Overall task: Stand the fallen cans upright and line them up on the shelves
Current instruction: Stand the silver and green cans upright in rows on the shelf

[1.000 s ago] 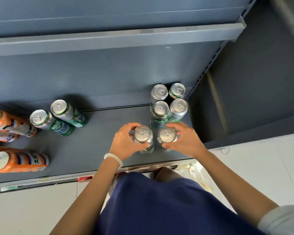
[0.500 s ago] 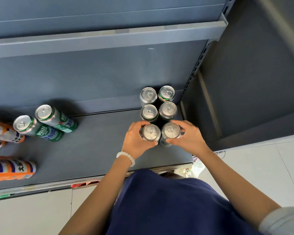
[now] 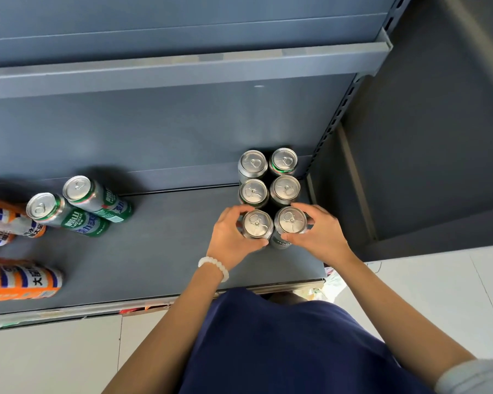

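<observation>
Since half a second ago: little change. Both hands remain on the front pair of cans; the view has shifted slightly, showing more of the cans at left.

Left hand [image 3: 231,237] curls round the front-left can [image 3: 257,224], thumb at its near side. Right hand [image 3: 319,234] curls round the front-right can [image 3: 291,220]; how firmly it grips is hard to judge from above.

Both cans stand upright, touching, directly in front of four upright cans [image 3: 269,177] at the right end of the lower shelf [image 3: 165,251], two columns, three rows.

Front pair sits back from the shelf's front lip; right column runs close to the shelf's right edge.

Open shelf floor left of the block. Further left, two green cans [image 3: 80,207], then orange cans [image 3: 17,280] at the frame edge.
</observation>
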